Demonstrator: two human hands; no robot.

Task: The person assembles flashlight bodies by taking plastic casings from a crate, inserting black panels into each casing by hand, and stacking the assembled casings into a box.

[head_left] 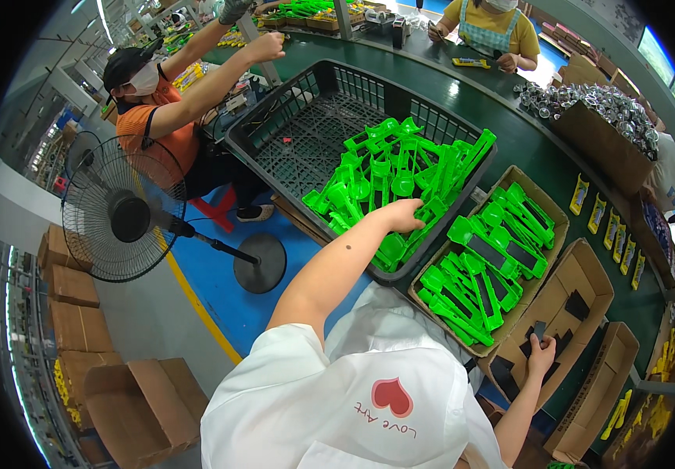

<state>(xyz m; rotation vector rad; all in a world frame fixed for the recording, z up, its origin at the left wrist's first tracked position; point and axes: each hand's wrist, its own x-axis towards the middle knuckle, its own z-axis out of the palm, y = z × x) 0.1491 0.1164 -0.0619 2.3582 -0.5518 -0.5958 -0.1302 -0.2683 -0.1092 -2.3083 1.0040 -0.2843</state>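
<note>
My left hand (404, 216) reaches into the right part of a large black plastic crate (275, 141), its fingers closed on a bright green plastic part (433, 209). Many similar long green parts (380, 176) with rounded ends lie heaped around it. At the right, my right hand (541, 356) pinches a small black strip (539, 330) over a shallow cardboard tray (592, 273). Other black pieces (576, 306) lie in that tray. Between my hands stands a cardboard box (562, 227) of green parts, several with black strips lying along them.
A pedestal fan (128, 217) stands at the left, near a person in an orange shirt (169, 117). Across the green conveyor (509, 133), another person (521, 39) works. A box of shiny metal pieces (599, 109) and several yellow packages (612, 228) are at the right.
</note>
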